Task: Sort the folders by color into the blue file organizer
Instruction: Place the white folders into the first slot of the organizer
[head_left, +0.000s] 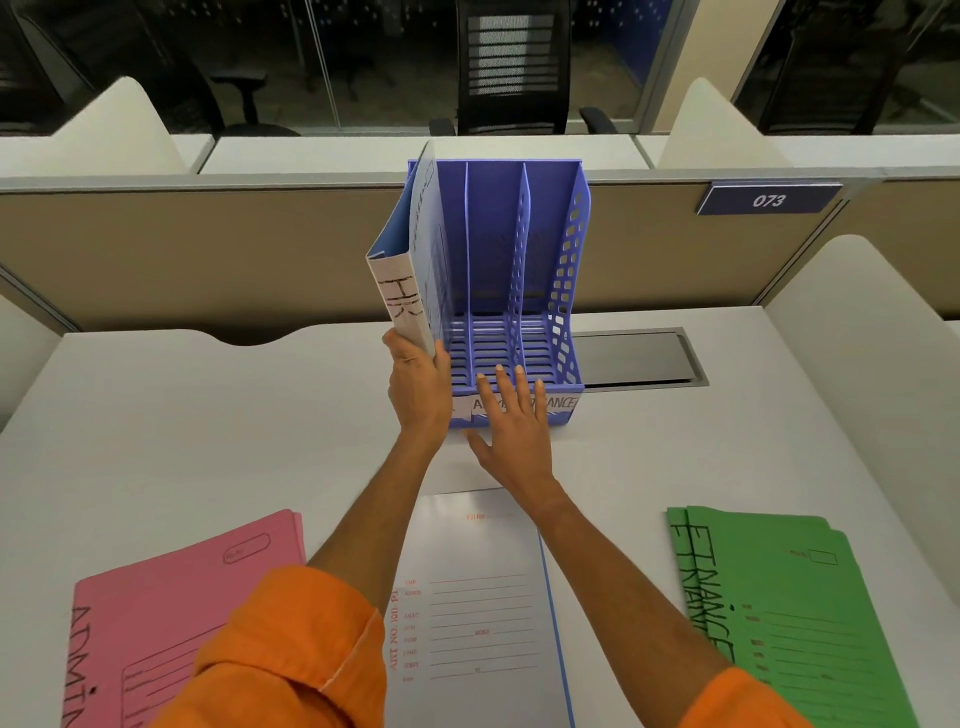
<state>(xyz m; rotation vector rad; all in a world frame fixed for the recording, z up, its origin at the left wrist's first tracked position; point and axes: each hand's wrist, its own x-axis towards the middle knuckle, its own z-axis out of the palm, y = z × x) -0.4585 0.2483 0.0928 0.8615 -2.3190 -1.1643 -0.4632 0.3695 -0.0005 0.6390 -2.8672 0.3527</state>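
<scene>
Orange sleeve (291, 639) — left hand (417, 385) grips blue folder (397, 221) at organizer (571, 270).

The organizer (493, 234) at 12 o'clock is periwinkle blue, its right wall patterned with diamond-shaped holes, its floor slatted. The upright folder (431, 234) at 11 o'clock is pale blue, with a white strip lettered black. Pink folders (208, 571) at 7 o'clock and green folders (810, 597) at 4 o'clock carry black lettering. The sleeves (291, 649) are orange.

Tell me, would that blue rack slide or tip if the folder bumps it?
Probably light: the rack is thin plastic full of holes, with empty slots. It might slide on the smooth desk, which may be why the right hand presses its front.
</scene>
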